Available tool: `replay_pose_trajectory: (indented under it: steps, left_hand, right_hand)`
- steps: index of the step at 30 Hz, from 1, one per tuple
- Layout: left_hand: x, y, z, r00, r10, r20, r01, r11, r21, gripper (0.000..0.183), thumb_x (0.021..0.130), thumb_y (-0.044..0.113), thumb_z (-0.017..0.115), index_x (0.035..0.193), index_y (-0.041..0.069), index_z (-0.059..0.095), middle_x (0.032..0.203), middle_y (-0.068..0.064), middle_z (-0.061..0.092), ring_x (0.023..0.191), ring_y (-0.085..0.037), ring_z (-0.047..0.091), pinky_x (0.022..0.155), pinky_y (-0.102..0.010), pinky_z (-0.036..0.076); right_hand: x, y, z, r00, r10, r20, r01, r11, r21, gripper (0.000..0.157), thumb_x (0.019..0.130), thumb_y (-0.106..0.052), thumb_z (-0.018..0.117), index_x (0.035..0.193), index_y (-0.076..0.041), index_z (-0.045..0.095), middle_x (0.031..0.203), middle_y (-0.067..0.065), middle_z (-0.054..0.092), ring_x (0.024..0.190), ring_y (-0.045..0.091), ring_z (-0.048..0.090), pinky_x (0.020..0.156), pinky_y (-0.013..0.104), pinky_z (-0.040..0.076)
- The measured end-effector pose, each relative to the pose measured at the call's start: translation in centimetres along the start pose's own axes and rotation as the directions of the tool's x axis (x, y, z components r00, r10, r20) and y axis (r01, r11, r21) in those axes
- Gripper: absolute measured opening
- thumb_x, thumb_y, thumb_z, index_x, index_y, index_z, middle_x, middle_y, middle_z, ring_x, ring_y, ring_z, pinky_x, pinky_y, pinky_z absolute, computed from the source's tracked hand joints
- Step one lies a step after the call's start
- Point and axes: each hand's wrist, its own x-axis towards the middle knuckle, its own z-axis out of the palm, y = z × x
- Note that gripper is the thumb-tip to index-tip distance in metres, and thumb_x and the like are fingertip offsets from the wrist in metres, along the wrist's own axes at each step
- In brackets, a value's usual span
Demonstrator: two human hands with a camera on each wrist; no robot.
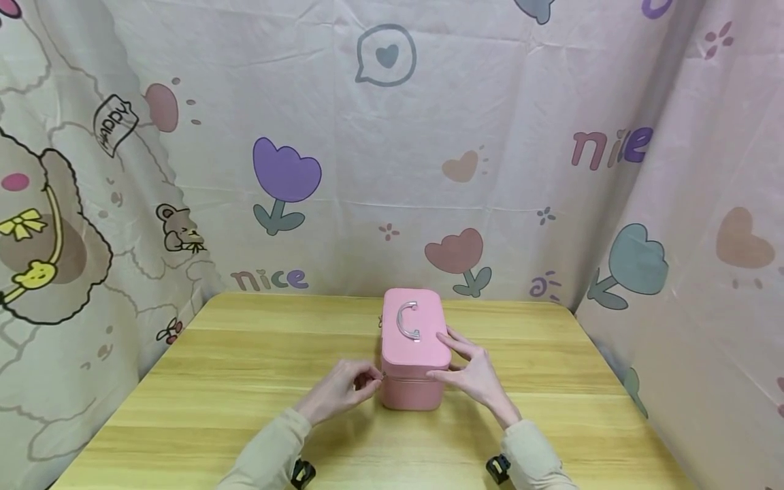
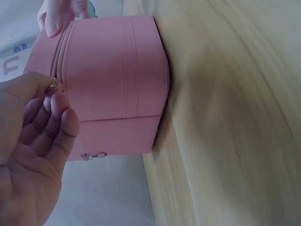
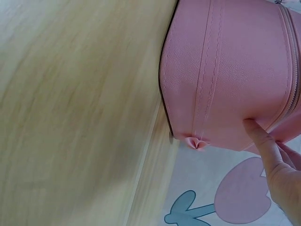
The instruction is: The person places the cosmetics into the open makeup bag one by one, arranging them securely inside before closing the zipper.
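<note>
A pink vanity case [image 1: 413,396] stands upright on the wooden table, its lid down over the body and a silver handle [image 1: 407,321] on top. At its near left corner my left hand [image 1: 343,391] pinches a small metal zipper pull [image 2: 54,85] between thumb and forefinger. The zipper [image 3: 294,61] runs round the case just under the lid. My right hand [image 1: 474,374] rests on the right side, thumb against the near face and fingers spread along the lid's edge. Low in the left wrist view, a metal clasp with a ring [image 2: 96,155] hangs on the case's side.
The light wooden table [image 1: 263,340] reaches back to a printed cloth backdrop [image 1: 367,170], with more cloth on both sides. A small pink bow-like tab [image 3: 196,143] sticks out from the case. Black wrist straps [image 1: 499,468] show below both sleeves.
</note>
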Motion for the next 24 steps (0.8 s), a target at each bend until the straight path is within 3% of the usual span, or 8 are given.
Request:
replay_pose_trajectory:
  steps: [13,24]
  left_hand:
    - [0.0,1.3,1.3,0.993,0.076,-0.088,-0.071,0.996,0.054,0.006,0.079,0.007,0.062,0.084,0.004,0.066,0.072,0.004,0.063,0.062,0.005,0.048,0.053,-0.012,0.045]
    - [0.6,2.6,2.9,0.991,0.101,-0.093,-0.093,0.991,0.092,0.009,0.081,0.008,0.062,0.088,0.007,0.067,0.079,0.004,0.065,0.067,0.004,0.052,0.059,-0.009,0.046]
  right_hand:
    - [0.1,0.0,0.1,1.0,-0.01,-0.002,0.01,1.0,0.026,0.074,0.056,-0.03,0.082,0.124,-0.019,0.053,0.143,0.006,0.033,0.129,0.031,0.034,0.081,0.034,0.052]
    - [0.0,0.0,0.1,1.0,0.002,-0.002,-0.002,1.0,0.017,0.074,0.057,-0.033,0.082,0.124,-0.02,0.053,0.143,0.003,0.034,0.129,0.028,0.035,0.08,0.031,0.052]
